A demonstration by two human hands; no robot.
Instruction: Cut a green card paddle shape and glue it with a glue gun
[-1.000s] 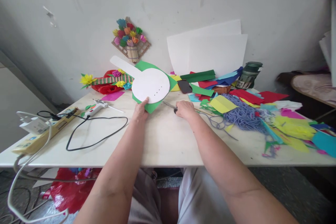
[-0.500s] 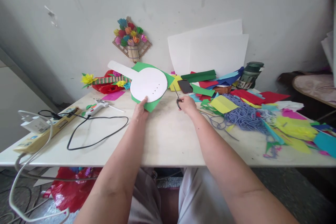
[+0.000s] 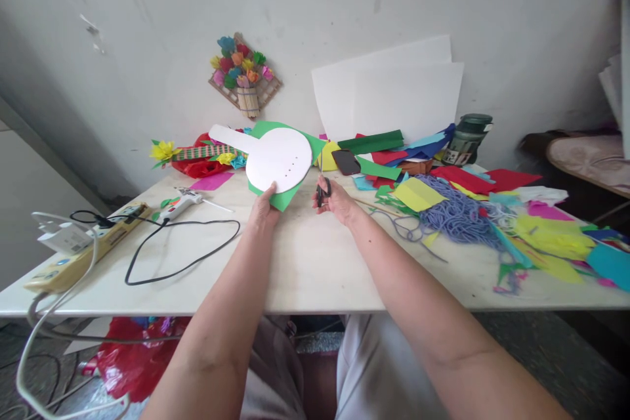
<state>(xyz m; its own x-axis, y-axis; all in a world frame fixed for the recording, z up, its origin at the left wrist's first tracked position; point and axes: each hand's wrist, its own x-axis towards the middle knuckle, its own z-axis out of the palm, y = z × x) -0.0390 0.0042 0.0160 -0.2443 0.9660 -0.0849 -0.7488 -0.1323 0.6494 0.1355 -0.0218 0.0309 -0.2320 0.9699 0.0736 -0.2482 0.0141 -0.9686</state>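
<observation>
My left hand [image 3: 267, 202] grips the lower edge of a white round cutout [image 3: 278, 156] with a long handle-like strip, its thumb on top. Behind that cutout lies a sheet of green paper [image 3: 284, 200], held in the same grip and showing past its edges. A few small dark dots mark the cutout's lower right. In my right hand [image 3: 335, 200] is a pair of scissors [image 3: 323, 191], fingers closed around the black handles. The blades point up, close to the right edge of the green paper; whether they touch it I cannot tell.
A glue gun [image 3: 180, 203] and its black cord lie left, near a power strip [image 3: 88, 249]. Behind are paper flowers [image 3: 197, 161] and a phone [image 3: 346, 161]. Blue yarn [image 3: 455, 216], coloured paper scraps [image 3: 420, 194] and a dark green jar [image 3: 466, 139] occupy the right side.
My right hand has moved left with the scissors, towards the green paper, and the blades have turned more upright. The white cutout and green paper have shifted slightly, the strip tilting down a little.
</observation>
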